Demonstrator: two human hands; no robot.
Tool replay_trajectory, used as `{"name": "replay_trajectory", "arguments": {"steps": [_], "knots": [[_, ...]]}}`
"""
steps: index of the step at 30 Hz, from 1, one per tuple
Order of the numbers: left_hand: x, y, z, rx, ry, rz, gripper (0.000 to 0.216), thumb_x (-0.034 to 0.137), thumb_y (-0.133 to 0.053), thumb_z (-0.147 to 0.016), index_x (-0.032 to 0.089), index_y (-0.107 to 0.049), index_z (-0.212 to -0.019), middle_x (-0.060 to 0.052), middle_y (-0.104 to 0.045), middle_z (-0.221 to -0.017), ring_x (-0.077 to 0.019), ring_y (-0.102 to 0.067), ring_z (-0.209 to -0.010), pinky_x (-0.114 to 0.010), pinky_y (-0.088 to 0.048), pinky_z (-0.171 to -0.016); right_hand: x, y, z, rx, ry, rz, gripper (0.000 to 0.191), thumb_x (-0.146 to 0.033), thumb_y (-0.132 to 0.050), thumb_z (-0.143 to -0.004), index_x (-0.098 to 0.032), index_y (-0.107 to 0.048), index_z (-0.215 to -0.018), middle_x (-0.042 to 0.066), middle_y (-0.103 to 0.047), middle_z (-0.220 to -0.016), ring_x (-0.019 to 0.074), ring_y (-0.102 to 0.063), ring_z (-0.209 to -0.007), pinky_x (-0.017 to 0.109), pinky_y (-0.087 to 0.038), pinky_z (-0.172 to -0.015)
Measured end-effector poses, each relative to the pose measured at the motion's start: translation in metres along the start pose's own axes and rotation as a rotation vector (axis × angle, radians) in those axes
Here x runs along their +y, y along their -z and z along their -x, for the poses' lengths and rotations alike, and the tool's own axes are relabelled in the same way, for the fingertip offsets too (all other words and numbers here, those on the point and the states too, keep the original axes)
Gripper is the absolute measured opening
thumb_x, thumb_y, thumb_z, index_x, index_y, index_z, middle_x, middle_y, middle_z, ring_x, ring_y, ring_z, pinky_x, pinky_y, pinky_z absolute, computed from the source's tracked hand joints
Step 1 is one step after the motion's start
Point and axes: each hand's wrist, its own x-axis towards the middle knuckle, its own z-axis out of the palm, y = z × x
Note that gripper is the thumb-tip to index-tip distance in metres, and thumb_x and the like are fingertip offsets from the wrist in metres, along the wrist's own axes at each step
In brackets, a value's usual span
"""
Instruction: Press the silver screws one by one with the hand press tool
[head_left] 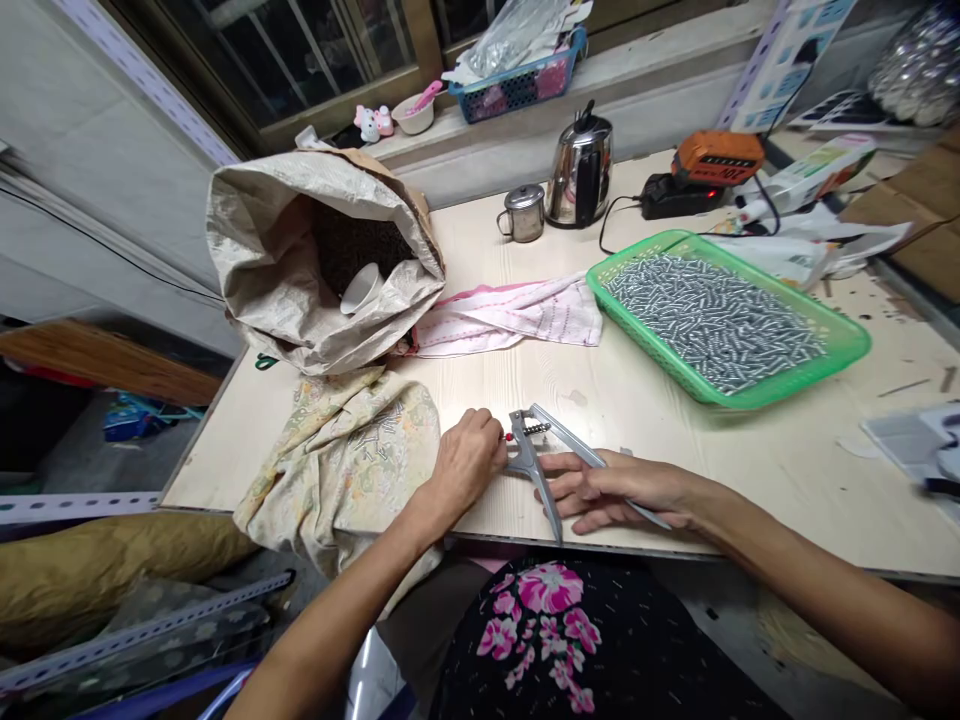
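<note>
A grey plier-like tool (532, 466) with two long handles and a dark coil spring is held over the front of the table, its handles spread apart. My right hand (622, 488) is around the handles, palm up, with the fingers loosely curled between and behind them. My left hand (469, 458) is closed in a pinch at the tool's left end, beside a small red bit. What its fingertips hold is hidden. Left of that hand, a patterned cloth (360, 450) carries several small silver pins and drapes over the table edge.
A green basket (652, 362) full of small metal pins stands at right. An open woven sack (259, 240) with dark contents and a white cup (361, 288) sits at left. Behind are a pink-white towel (517, 318), metal mug (523, 214), kettle (581, 170) and battery charger (679, 197).
</note>
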Motion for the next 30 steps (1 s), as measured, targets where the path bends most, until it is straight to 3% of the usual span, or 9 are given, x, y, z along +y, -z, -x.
{"name": "replay_trajectory", "arguments": {"steps": [5, 8, 11, 15, 17, 19, 23, 26, 30], "knots": [[-0.002, -0.012, -0.004, 0.098, 0.002, -0.094, 0.015, 0.015, -0.045, -0.095, 0.017, -0.06, -0.091, -0.008, -0.063, -0.096, -0.0207, -0.058, -0.095, -0.03, -0.05, -0.077, -0.001, -0.002, -0.004, -0.033, 0.029, -0.091, 0.06, -0.017, -0.066, -0.077, -0.015, -0.048, -0.135, 0.016, -0.063, -0.126, 0.0227, -0.065, -0.111, 0.031, -0.058, -0.082], [-0.005, -0.014, -0.004, -0.004, -0.033, -0.134, 0.015, 0.016, -0.044, -0.097, 0.017, -0.059, -0.093, -0.008, -0.063, -0.097, -0.0206, -0.058, -0.095, -0.03, -0.051, -0.076, 0.001, 0.0, -0.008, 0.036, -0.01, -0.076, 0.055, -0.014, -0.063, -0.076, -0.013, -0.048, -0.129, 0.017, -0.065, -0.121, 0.0216, -0.068, -0.103, 0.029, -0.058, -0.077], [-0.007, -0.008, 0.001, -0.164, -0.117, -0.207, 0.013, 0.013, -0.048, -0.094, 0.015, -0.06, -0.096, -0.009, -0.064, -0.097, -0.0228, -0.06, -0.095, -0.03, -0.052, -0.071, 0.008, 0.008, -0.013, -0.041, -0.039, -0.104, 0.055, -0.014, -0.061, -0.074, -0.013, -0.044, -0.127, 0.018, -0.067, -0.115, 0.0237, -0.07, -0.099, 0.03, -0.058, -0.074], [-0.012, 0.016, 0.005, -0.238, 0.061, -0.338, 0.019, -0.001, -0.05, -0.084, 0.011, -0.063, -0.09, -0.013, -0.066, -0.092, -0.0253, -0.064, -0.089, -0.029, -0.05, -0.06, 0.018, 0.022, -0.021, -0.18, -0.037, -0.156, 0.059, -0.017, -0.061, -0.073, -0.015, -0.041, -0.128, 0.018, -0.067, -0.112, 0.0281, -0.07, -0.1, 0.037, -0.059, -0.075], [-0.011, 0.037, -0.002, -0.108, 0.116, -0.274, 0.015, 0.0, -0.054, -0.082, 0.011, -0.064, -0.082, -0.011, -0.066, -0.083, -0.0231, -0.065, -0.079, -0.028, -0.049, -0.059, 0.022, 0.025, -0.025, -0.217, -0.036, -0.18, 0.06, -0.017, -0.062, -0.07, -0.015, -0.042, -0.128, 0.017, -0.067, -0.112, 0.0289, -0.07, -0.1, 0.038, -0.059, -0.074], [0.001, 0.062, -0.016, 0.155, 0.009, -0.061, 0.009, 0.009, -0.058, -0.085, 0.013, -0.064, -0.08, -0.005, -0.064, -0.076, -0.0174, -0.063, -0.068, -0.027, -0.05, -0.06, 0.024, 0.026, -0.029, -0.234, -0.031, -0.196, 0.06, -0.017, -0.063, -0.068, -0.016, -0.045, -0.125, 0.015, -0.067, -0.109, 0.0285, -0.07, -0.097, 0.04, -0.059, -0.073], [0.047, 0.116, -0.044, 0.715, -0.201, 0.288, 0.025, 0.025, -0.061, -0.091, 0.018, -0.063, -0.114, -0.005, -0.065, -0.103, -0.0118, -0.063, -0.074, -0.024, -0.054, -0.066, 0.026, 0.025, -0.035, -0.262, -0.007, -0.207, 0.055, -0.017, -0.068, -0.067, -0.018, -0.049, -0.119, 0.01, -0.067, -0.102, 0.025, -0.07, -0.091, 0.043, -0.057, -0.076], [0.062, 0.135, -0.052, 0.798, -0.213, 0.335, 0.038, 0.029, -0.064, -0.089, 0.021, -0.059, -0.125, -0.005, -0.063, -0.113, -0.01, -0.062, -0.073, -0.023, -0.055, -0.065, 0.029, 0.027, -0.035, -0.274, 0.005, -0.219, 0.055, -0.016, -0.067, -0.067, -0.018, -0.051, -0.119, 0.008, -0.067, -0.102, 0.0235, -0.07, -0.09, 0.044, -0.056, -0.078], [0.017, 0.111, -0.044, 0.7, -0.044, 0.331, 0.023, 0.031, -0.06, -0.091, 0.019, -0.069, -0.109, -0.003, -0.069, -0.095, -0.0106, -0.061, -0.068, -0.023, -0.052, -0.063, 0.034, 0.025, -0.026, -0.24, 0.034, -0.263, 0.055, -0.016, -0.064, -0.068, -0.016, -0.054, -0.121, 0.009, -0.066, -0.108, 0.0272, -0.069, -0.099, 0.041, -0.057, -0.079]]}}
